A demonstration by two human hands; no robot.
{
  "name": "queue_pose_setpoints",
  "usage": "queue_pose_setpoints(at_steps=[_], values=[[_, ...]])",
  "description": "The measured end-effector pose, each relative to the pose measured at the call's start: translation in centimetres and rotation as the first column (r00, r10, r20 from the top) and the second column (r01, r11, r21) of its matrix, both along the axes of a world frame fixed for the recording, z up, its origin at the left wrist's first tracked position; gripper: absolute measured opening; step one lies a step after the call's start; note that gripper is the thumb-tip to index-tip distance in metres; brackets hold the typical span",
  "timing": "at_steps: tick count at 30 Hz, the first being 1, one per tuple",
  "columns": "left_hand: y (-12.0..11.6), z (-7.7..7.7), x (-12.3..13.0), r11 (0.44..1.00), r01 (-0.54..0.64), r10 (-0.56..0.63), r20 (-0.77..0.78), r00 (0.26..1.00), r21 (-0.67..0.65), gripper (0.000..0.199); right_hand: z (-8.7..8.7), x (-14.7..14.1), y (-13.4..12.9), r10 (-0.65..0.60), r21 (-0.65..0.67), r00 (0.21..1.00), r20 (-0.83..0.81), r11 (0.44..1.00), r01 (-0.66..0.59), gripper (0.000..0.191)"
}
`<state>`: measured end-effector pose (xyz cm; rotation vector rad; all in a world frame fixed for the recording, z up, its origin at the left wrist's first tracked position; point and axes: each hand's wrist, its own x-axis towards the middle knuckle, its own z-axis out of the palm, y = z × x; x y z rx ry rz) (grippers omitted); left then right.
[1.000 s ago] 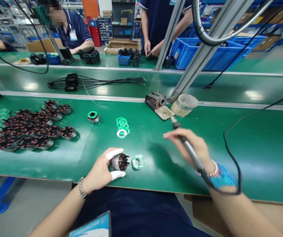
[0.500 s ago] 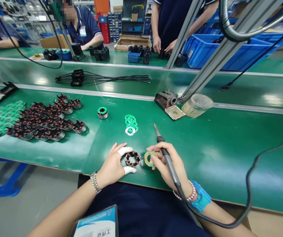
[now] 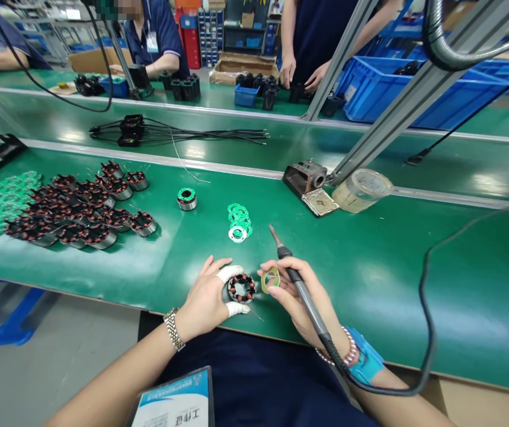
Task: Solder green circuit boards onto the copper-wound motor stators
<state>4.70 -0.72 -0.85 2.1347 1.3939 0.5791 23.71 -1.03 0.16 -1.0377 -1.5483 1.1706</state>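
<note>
My left hand [image 3: 212, 292] grips a motor stator [image 3: 242, 289] with copper windings between its white-covered thumb and finger, near the table's front edge. Just right of it, my right hand [image 3: 301, 290] pinches a ring-shaped circuit board [image 3: 270, 280], tilted and apart from the stator. A soldering iron [image 3: 301, 284] also rests in that hand, its tip pointing up and away. Beyond the hands lies a small pile of green ring boards [image 3: 239, 222]. Left of the pile stands a stator with a green board on top [image 3: 186, 199].
Many stators [image 3: 80, 207] and green boards [image 3: 5, 201] cover the left of the table. A soldering iron stand [image 3: 305, 178] and a clear tub [image 3: 361, 190] stand by the metal post. The iron's cord [image 3: 427, 308] loops at right. Co-workers sit and stand across the bench.
The ring board in my right hand has turned from nearly flat to more tilted. My left hand still holds the stator, and a thin wire now shows below it. The view has shifted slightly.
</note>
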Motion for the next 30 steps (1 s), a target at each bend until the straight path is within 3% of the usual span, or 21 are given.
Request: queue_pose_setpoints(at_steps=[3,5,8,12,19,25,30], values=[[0.1,0.0,-0.1,1.0,0.011,-0.011,0.016,1.0,-0.008,0.054,0.6,0.0,0.3,-0.029,0.109,0.96,0.279,0.994,-0.001,0.029],[0.1,0.0,-0.1,1.0,0.013,-0.013,0.012,1.0,-0.014,0.054,1.2,-0.1,0.5,-0.013,0.188,0.934,0.358,0.98,-0.059,0.036],[0.1,0.2,-0.1,1.0,0.012,-0.012,0.004,1.0,-0.021,0.055,1.9,-0.7,0.9,0.049,0.258,0.929,0.367,0.954,-0.152,0.042],[0.2,0.4,-0.1,0.998,0.04,-0.039,0.015,0.999,-0.039,0.049,2.0,-1.5,1.5,0.159,0.233,0.898,0.41,0.934,-0.271,0.043],[0.3,0.5,-0.2,0.995,0.068,-0.067,0.018,0.998,-0.069,0.049,1.8,-1.4,1.4,0.143,0.258,0.87,0.471,0.921,-0.291,0.035],[0.3,0.4,-0.3,0.995,0.076,-0.074,0.031,0.997,-0.065,0.052,2.2,-1.4,1.4,0.173,0.289,0.816,0.551,0.878,-0.381,0.032],[0.3,0.3,-0.3,0.995,0.075,-0.072,0.049,0.996,-0.061,0.053,1.9,-1.8,1.2,0.123,0.297,0.845,0.521,0.902,-0.314,0.032]])
